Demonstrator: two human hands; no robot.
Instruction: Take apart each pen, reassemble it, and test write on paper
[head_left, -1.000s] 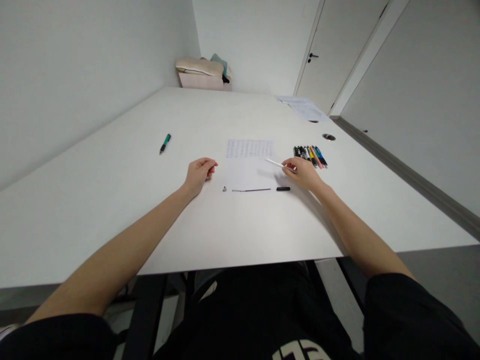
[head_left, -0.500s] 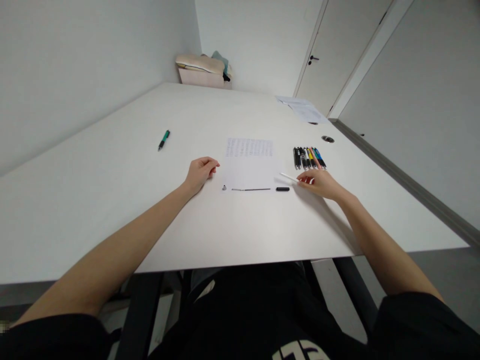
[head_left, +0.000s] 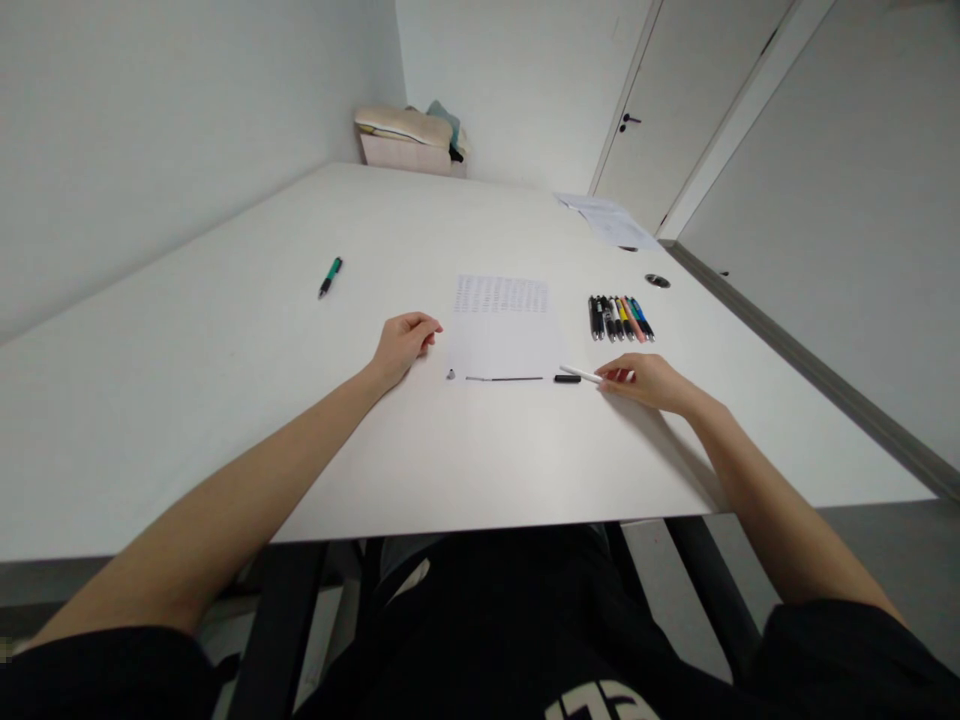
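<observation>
My right hand (head_left: pixel 649 381) lies low on the white table (head_left: pixel 225 400), fingers pinched on a thin white pen barrel (head_left: pixel 581 374) that points left toward a short black pen piece (head_left: pixel 567 378). Left of that piece lie a thin refill rod (head_left: pixel 504 378) and a tiny dark tip piece (head_left: pixel 450 375), all in a row along the near edge of a printed sheet (head_left: pixel 502 320). My left hand (head_left: pixel 401 342) rests loosely curled beside the sheet's left edge, holding nothing that I can see.
A row of several coloured pens (head_left: pixel 619 317) lies right of the sheet. A green pen (head_left: pixel 330 276) lies far left. Loose papers (head_left: pixel 607 218) and a round cable hole (head_left: pixel 657 281) are at the far right. A box with cushions (head_left: pixel 409 140) sits in the corner.
My right hand has come down and toward me from over the sheet to the table, carrying the white barrel to the black piece. My left hand has stayed put.
</observation>
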